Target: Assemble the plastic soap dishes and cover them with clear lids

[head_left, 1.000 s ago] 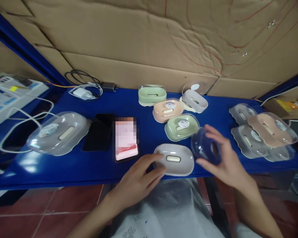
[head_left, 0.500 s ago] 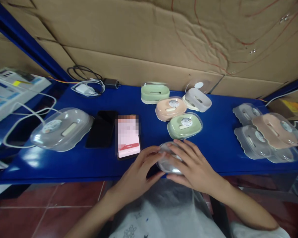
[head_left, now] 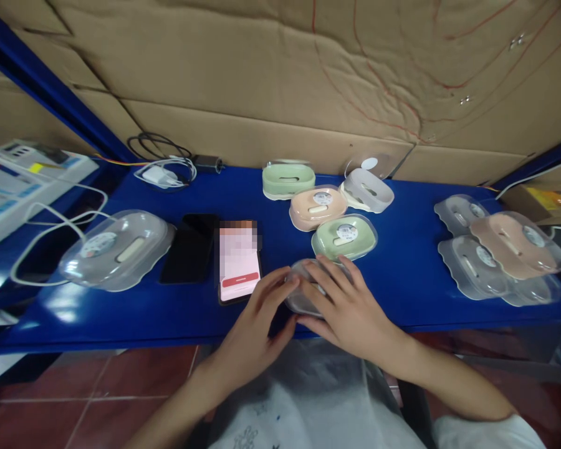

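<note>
Both hands are around a grey soap box (head_left: 298, 304) with a clear lid, near the front edge of the blue table. My left hand (head_left: 268, 308) grips its left end between thumb and fingers. Across its top and right side lie the fingers of my right hand (head_left: 343, 299), with the thumb at the near edge. Much of the box is hidden under the fingers. Just behind it sits a green soap box (head_left: 362, 240) with a clear lid and round label. A peach soap box (head_left: 303, 209) touches that one from behind.
Left of my hands lie a lit phone (head_left: 240, 262) and a dark phone (head_left: 189, 249). Beyond them is a larger grey box (head_left: 135, 255). Further back stand a green box (head_left: 287, 181) and a pale grey box (head_left: 371, 190). Several boxes are piled around a peach one (head_left: 509, 246) at right.
Both hands have shifted slightly left with the grey soap box, staying around it. The right fingers now cover more of its top. The other boxes keep their places; the camera view has moved a little.
</note>
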Action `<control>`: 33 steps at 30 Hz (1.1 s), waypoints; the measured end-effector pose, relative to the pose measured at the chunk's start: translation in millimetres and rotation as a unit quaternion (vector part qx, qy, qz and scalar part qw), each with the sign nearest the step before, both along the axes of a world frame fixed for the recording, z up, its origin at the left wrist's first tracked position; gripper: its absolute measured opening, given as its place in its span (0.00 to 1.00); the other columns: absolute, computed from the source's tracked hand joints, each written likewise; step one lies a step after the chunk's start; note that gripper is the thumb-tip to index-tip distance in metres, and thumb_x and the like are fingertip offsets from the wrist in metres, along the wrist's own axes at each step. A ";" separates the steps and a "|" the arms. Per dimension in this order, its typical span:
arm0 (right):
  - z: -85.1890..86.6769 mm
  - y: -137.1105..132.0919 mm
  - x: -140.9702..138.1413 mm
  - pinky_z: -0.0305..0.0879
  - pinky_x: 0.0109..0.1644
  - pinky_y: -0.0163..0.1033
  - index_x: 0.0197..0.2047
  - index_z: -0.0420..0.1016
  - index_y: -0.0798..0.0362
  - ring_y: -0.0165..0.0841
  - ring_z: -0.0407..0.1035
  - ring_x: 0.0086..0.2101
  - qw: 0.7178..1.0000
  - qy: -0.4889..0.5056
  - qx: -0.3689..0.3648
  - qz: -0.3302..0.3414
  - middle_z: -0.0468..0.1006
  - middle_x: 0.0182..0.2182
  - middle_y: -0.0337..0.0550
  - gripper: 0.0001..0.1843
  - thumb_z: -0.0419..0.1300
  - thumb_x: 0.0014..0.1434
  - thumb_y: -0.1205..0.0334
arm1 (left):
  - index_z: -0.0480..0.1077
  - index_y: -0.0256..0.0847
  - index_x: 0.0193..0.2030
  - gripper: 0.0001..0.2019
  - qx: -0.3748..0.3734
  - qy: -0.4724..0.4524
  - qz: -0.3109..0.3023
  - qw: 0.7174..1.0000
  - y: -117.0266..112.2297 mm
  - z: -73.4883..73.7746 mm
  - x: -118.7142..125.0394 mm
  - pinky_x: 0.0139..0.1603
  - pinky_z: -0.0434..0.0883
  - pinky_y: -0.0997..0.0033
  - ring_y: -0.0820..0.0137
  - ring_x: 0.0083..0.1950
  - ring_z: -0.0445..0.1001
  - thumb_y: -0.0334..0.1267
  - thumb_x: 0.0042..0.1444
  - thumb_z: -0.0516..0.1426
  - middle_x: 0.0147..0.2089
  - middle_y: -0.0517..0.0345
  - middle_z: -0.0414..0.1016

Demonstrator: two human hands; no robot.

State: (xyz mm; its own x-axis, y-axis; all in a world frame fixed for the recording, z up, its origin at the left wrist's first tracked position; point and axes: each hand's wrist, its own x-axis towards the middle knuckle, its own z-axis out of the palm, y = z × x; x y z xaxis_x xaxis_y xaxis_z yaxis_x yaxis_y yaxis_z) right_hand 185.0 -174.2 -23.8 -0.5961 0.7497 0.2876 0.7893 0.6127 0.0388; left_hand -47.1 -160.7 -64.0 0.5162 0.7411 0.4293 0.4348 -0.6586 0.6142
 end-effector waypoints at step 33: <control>-18.5 56.8 141.3 0.59 0.72 0.67 0.74 0.67 0.55 0.57 0.64 0.70 0.935 0.042 0.061 -0.348 0.69 0.72 0.63 0.33 0.54 0.76 0.43 | 0.65 0.42 0.71 0.24 0.152 0.301 -0.104 0.936 74.3 59.2 59.0 0.59 0.77 0.50 0.50 0.62 0.75 0.35 0.71 0.59 0.68 0.41 0.69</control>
State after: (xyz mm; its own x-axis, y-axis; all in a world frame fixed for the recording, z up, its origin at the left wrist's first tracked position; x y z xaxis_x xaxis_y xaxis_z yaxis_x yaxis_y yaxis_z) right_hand 326.4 -117.5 -42.4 0.0524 0.9064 0.4192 0.9984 -0.0555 -0.0048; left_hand 12.0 -86.4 -4.9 0.8522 0.4877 0.1895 0.4838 -0.8724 0.0695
